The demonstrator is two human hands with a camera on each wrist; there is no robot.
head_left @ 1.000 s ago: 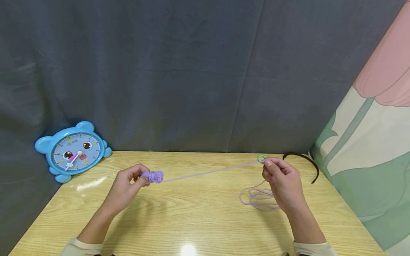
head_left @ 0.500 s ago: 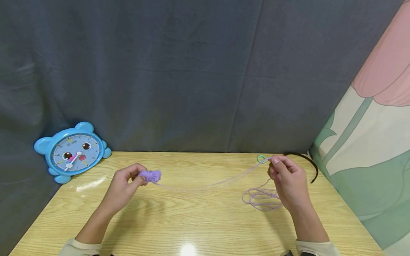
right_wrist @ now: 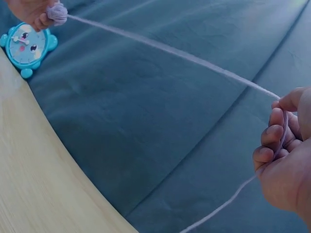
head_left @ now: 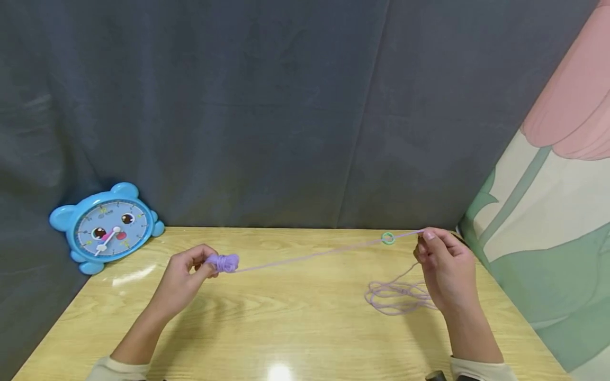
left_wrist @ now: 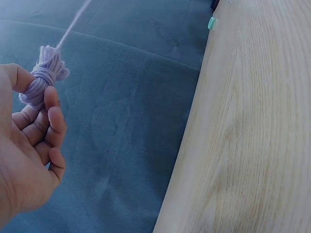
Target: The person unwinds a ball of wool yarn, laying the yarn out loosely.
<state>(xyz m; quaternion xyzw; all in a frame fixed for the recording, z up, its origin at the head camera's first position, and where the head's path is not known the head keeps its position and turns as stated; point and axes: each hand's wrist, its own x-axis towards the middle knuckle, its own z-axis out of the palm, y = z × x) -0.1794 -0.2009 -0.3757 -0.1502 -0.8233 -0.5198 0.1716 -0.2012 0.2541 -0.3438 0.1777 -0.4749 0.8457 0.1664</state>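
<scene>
Between thumb and fingers, my left hand (head_left: 183,280) pinches a small wound bundle of lilac yarn (head_left: 224,262), also plain in the left wrist view as a yarn bundle (left_wrist: 43,77) wrapped round its middle. A strand (head_left: 305,257) runs nearly straight from it to my right hand (head_left: 450,270), whose thumb and fingertips pinch it. In the right wrist view the strand (right_wrist: 170,50) passes through the curled fingers and trails out below the palm. Loose loops of yarn (head_left: 395,296) lie on the table, partly behind the right hand.
A green ring (head_left: 388,238) lies near the table's back edge, behind the strand. The blue bear-shaped clock (head_left: 111,227) stands at the back left. Dark cloth (head_left: 276,116) hangs behind the wooden table (head_left: 286,328). A dark curved cord (head_left: 461,239) is mostly hidden by the right hand.
My right hand has moved to the right, still pinching the strand. The strand sagged half a second ago and is now drawn nearly straight. The left hand has barely moved, keeping the bundle.
</scene>
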